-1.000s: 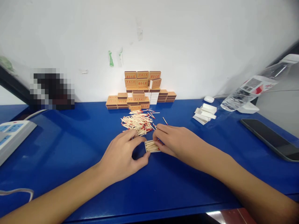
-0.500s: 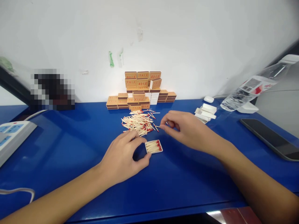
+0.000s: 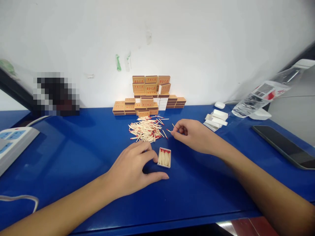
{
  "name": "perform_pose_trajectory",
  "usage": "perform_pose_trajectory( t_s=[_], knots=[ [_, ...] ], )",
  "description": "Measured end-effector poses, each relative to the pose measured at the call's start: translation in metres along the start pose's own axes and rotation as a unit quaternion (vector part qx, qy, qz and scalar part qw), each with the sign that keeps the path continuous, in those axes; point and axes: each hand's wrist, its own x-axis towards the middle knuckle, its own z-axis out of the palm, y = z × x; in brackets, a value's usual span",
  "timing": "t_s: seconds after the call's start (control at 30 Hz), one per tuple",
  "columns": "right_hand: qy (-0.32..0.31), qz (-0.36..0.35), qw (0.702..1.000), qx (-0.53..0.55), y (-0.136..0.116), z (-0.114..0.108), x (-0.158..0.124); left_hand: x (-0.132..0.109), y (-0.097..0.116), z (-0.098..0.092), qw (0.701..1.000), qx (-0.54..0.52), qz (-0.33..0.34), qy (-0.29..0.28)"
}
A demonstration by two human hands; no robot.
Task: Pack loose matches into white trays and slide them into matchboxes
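A small white matchbox tray [image 3: 164, 157] full of red-tipped matches lies on the blue table [image 3: 73, 154]. My left hand [image 3: 134, 170] rests beside it, fingertips touching its left edge, thumb stretched out below it. My right hand [image 3: 190, 134] is beyond the tray, its fingers pinched on a single match [image 3: 168, 130] at the right edge of the loose pile of matches [image 3: 146, 128].
Stacked tan matchboxes [image 3: 149, 95] stand against the white wall. Empty white trays [image 3: 216, 118] lie at the right, with a tilted water bottle [image 3: 261, 96] and a dark phone [image 3: 285, 146] beyond. A white power strip [image 3: 12, 144] sits at the left edge.
The tray has been turned from lying crosswise to lengthwise and sits slightly lower. My right hand left the tray, moved up to the pile and pinched a match.
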Motion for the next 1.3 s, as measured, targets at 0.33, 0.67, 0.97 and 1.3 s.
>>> perform_pose_trajectory(
  t_s=[0.33, 0.67, 0.97, 1.3],
  knots=[
    [-0.073, -0.014, 0.997, -0.019, -0.045, 0.009, -0.035, -0.001, 0.006, -0.001, 0.996, -0.050, 0.065, -0.047],
    [-0.045, -0.021, 0.997, -0.066, -0.032, 0.001, -0.027, -0.001, 0.004, 0.001, 0.998, -0.019, 0.055, -0.007],
    [-0.051, -0.089, 0.995, -0.008, -0.037, 0.012, -0.027, 0.001, 0.006, 0.000, 0.999, 0.002, 0.003, 0.040],
    [-0.063, -0.054, 0.996, -0.030, -0.039, 0.007, -0.031, 0.001, 0.006, 0.001, 0.999, 0.004, -0.001, 0.042]
  ],
)
